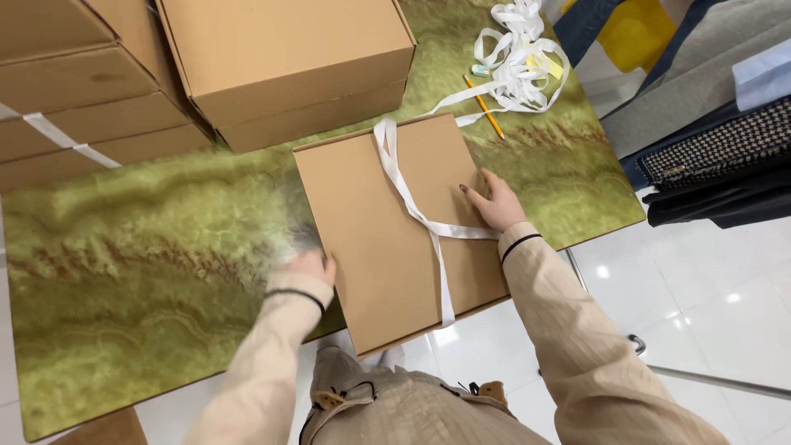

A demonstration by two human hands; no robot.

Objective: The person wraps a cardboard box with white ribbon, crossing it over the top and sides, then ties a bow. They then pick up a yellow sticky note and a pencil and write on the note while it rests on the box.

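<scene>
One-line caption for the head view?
Both hands, left and right, steady a ribbon-crossed flat cardboard box on a green table.

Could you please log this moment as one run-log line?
left hand: at flat cardboard box left edge, blurred | right hand: flat on box, by white ribbon | surface: green table

flat brown box (371, 239) centre, stacked brown boxes (280, 66) behind

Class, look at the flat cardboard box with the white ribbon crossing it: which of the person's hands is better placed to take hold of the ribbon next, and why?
Probably the right hand. It rests flat on the box right beside the ribbon where the strands cross. The left hand is at the box's far edge, blurred, away from the ribbon.
</scene>
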